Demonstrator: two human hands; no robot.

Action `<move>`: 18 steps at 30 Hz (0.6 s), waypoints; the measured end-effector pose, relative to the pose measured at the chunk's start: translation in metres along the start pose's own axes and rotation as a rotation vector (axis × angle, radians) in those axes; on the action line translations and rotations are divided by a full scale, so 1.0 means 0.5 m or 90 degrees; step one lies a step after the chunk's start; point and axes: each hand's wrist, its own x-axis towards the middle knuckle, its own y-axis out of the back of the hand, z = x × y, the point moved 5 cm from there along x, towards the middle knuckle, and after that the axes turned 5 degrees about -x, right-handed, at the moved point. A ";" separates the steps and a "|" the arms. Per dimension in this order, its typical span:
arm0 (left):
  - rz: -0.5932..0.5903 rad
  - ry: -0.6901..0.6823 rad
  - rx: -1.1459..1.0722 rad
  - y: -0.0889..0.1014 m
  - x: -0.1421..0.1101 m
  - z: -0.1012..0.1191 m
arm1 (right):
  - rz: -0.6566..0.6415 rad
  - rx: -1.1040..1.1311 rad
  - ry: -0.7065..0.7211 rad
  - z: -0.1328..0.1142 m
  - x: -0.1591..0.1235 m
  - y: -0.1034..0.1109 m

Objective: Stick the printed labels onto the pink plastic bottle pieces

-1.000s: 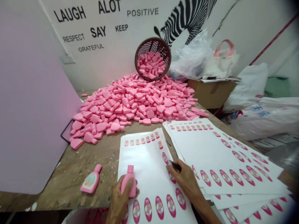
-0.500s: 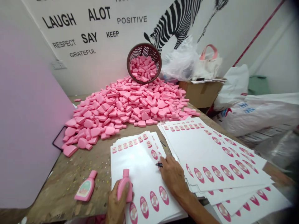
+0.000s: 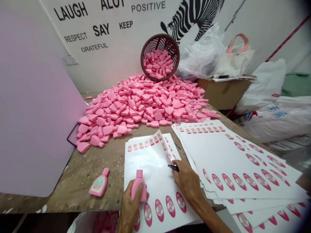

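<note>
My left hand (image 3: 128,207) is closed round a plain pink bottle (image 3: 139,189), cap upward, over the lower left of a sticker sheet (image 3: 152,174). Rows of oval and small pink labels run along that sheet's edges. At its right side, my right hand (image 3: 188,183) is closed on a small black pointed tool (image 3: 173,167); its exact kind does not show clearly. Close to these fingertips the sheet's upper right part curls up, showing labels on a sheet beneath. A pink bottle with a green-and-white label (image 3: 98,184) lies to the left on the wooden table (image 3: 75,181).
Behind the sheets rises a large heap of pink bottles (image 3: 136,103), with a tipped brown basket (image 3: 178,60) of more on top. Other label sheets (image 3: 218,158) lie at right. A pale pink panel (image 3: 36,113) stands left; a cardboard box (image 3: 223,92) sits back right.
The sheet's upper right part has bent upward and left beside my right hand. The black tool now points left. My left hand keeps hold of the pink bottle; the view has shifted.
</note>
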 end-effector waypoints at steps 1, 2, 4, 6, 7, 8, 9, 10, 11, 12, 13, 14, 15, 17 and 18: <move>-0.003 0.007 -0.009 0.000 -0.002 -0.001 | -0.026 0.020 -0.016 0.007 0.007 0.003; -0.005 0.016 -0.022 0.001 -0.005 -0.003 | -0.049 0.042 -0.031 0.019 0.014 0.009; -0.005 0.036 -0.055 0.005 -0.009 -0.003 | -0.077 0.105 -0.056 0.061 0.031 0.032; -0.006 0.043 -0.088 0.009 -0.010 0.001 | -0.078 0.176 -0.082 0.129 0.047 0.069; -0.009 0.043 -0.097 0.010 -0.010 0.004 | -0.069 0.206 -0.093 0.170 0.053 0.091; -0.015 0.045 -0.101 0.009 -0.009 0.008 | -0.057 0.228 -0.112 0.215 0.059 0.114; -0.025 0.049 -0.100 0.005 -0.007 0.011 | -0.034 0.232 -0.140 0.261 0.064 0.138; -0.039 0.055 -0.094 0.001 -0.005 0.013 | -0.009 0.227 -0.168 0.305 0.068 0.161; -0.056 0.061 -0.085 -0.006 -0.003 0.013 | 0.013 0.208 -0.200 0.346 0.071 0.181; -0.074 0.066 -0.074 -0.013 -0.001 0.013 | 0.031 0.189 -0.238 0.383 0.074 0.197; -0.092 0.069 -0.065 -0.019 0.001 0.011 | 0.026 0.175 -0.250 0.411 0.079 0.208; -0.108 0.072 -0.058 -0.026 0.002 0.008 | 0.027 0.157 -0.265 0.434 0.084 0.216; -0.119 0.074 -0.053 -0.031 0.004 0.005 | 0.033 0.142 -0.271 0.452 0.090 0.223; -0.127 0.070 -0.048 -0.037 0.006 -0.001 | 0.069 0.113 -0.262 0.472 0.104 0.234; -0.125 0.064 -0.043 -0.038 0.007 -0.003 | 0.094 0.103 -0.244 0.475 0.112 0.238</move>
